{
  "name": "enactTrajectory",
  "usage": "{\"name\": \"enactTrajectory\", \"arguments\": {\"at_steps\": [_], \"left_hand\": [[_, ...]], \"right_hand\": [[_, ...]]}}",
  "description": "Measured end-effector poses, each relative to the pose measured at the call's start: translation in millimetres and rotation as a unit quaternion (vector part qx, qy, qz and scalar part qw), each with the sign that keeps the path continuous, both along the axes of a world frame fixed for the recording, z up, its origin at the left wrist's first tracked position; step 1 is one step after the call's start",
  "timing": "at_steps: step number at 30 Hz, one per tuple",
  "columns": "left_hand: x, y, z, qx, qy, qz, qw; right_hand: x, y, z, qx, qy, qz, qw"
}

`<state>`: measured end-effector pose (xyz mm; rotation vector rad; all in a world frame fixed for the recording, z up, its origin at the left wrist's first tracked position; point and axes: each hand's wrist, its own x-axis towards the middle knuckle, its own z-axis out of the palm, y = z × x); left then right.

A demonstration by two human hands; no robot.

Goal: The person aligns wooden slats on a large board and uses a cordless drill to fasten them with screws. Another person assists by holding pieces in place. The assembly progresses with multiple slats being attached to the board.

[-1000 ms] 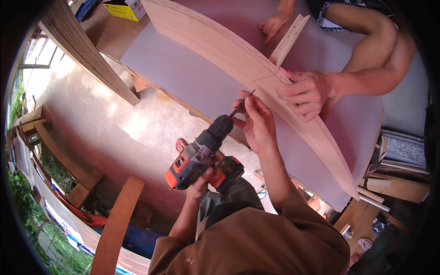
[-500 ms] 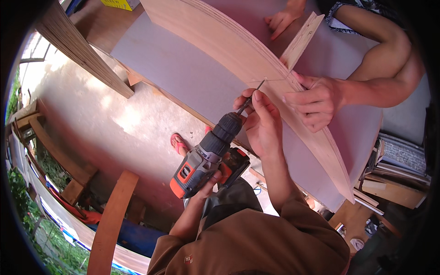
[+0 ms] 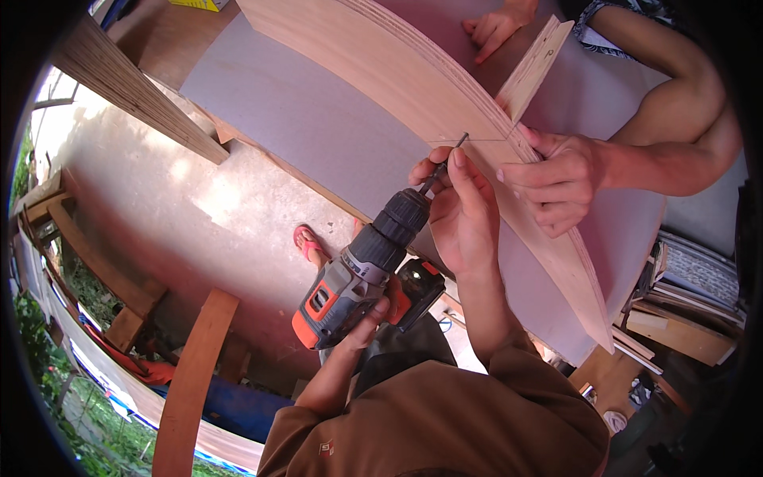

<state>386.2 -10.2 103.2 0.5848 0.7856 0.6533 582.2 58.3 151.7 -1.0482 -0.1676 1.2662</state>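
My left hand (image 3: pixel 370 324) is wrapped round the grip of a black, grey and orange cordless drill (image 3: pixel 342 290). From its chuck a thin dark drill bit (image 3: pixel 433 180) points up and right. Thumb and fingers of my right hand (image 3: pixel 467 211) close round this bit, close to its front end. The bit's tip lies at a pencil line on the face of a curved plywood board (image 3: pixel 413 95), which stands on edge; whether it touches the wood I cannot tell. Behind that line, a narrow wooden crosspiece (image 3: pixel 531 75) meets the board.
Another person's hand (image 3: pixel 564 183) grips the board's top edge, right of my right hand; their other hand (image 3: pixel 499 32) rests on the grey tabletop (image 3: pixel 294 103). A thick plywood piece (image 3: pixel 143 87) juts in at upper left. Stacked boards (image 3: pixel 687 306) lie at right.
The drill and both my hands have shifted slightly right, and the bit's tip is a little higher along the board's face. The other person's hand still grips the board.
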Motion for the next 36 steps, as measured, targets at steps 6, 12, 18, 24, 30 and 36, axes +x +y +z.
{"name": "enactTrajectory", "arguments": {"at_steps": [6,12,18,24,30,36], "left_hand": [[7,-5,4,-0.022,-0.016,0.027,0.999],[8,-5,2,-0.045,-0.051,0.061,0.996],[14,-8,10,-0.074,-0.081,0.095,0.989],[14,-8,11,-0.058,-0.063,0.112,0.99],[5,-9,2,-0.054,-0.119,0.069,0.989],[6,-9,7,-0.053,-0.123,0.097,0.986]], "right_hand": [[0,0,3,-0.008,0.012,-0.004,1.0],[-1,0,2,-0.017,0.013,-0.001,1.0],[0,-2,-2,-0.007,0.003,0.008,1.0],[14,-13,36,-0.159,-0.242,0.2,0.936],[73,-4,157,0.032,-0.645,0.218,0.732],[121,66,147,-0.066,-0.729,0.319,0.602]]}}
